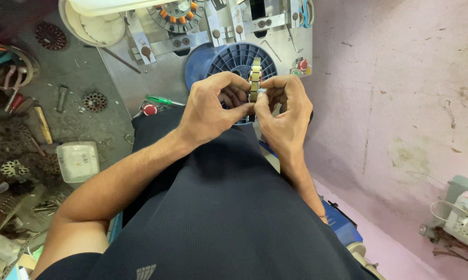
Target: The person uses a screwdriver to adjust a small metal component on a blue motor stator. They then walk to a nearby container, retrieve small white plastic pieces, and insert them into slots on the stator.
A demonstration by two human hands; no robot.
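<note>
dark shirt (228, 207) nearest — left hand (208, 111), right hand (283, 111), both grips pinching olive stator ring (254, 78)

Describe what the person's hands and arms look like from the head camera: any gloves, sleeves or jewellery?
Both hands, left hand and right hand, are bare: no gloves, no rings or watch visible. The forearms are uncovered to above the elbow, so no long sleeves. The dark navy ribbed shirt carries a small pale emblem near its lower edge.

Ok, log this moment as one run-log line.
left hand: grips stator ring | right hand: grips same ring, held edge-on | behind: blue spool | bench: green screwdriver
</note>
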